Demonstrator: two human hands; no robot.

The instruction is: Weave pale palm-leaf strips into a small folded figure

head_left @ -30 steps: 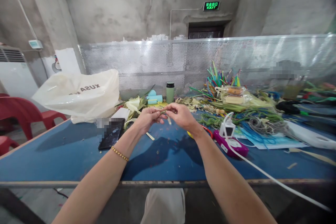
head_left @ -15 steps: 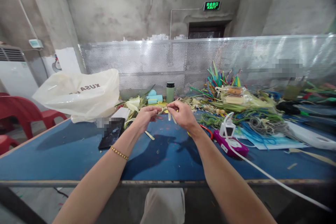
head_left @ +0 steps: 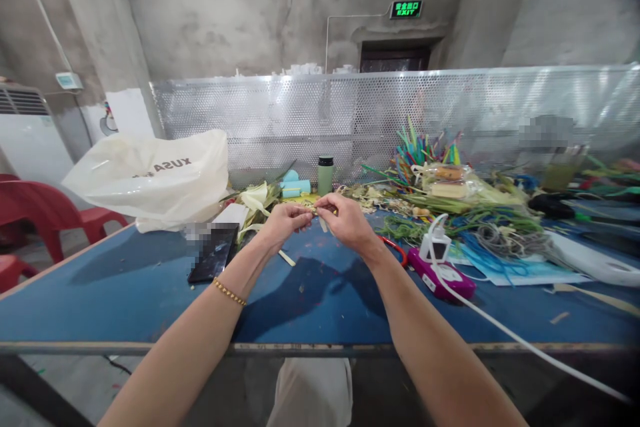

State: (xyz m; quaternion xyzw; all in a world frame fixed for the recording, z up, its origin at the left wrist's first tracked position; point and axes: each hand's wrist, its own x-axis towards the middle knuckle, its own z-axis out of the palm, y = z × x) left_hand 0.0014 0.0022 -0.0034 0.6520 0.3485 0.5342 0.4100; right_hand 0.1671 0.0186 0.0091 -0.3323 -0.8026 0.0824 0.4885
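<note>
Over the middle of the blue table, my left hand and my right hand meet almost fingertip to fingertip. Both pinch a small piece of pale husk strip, whose short end hangs below my right fingers. Most of the piece is hidden by the fingers. Another short pale strip lies on the table just below my left hand. A gold bead bracelet is on my left wrist.
Left lie a dark tablet, pale husks and a white plastic bag. A green bottle stands behind my hands. Right are red-handled scissors, a purple power strip with a white cable, and tangled cords.
My fingertips have drawn closer together, with the left hand shifting slightly right. Less of the hanging strip shows below my right fingers.
</note>
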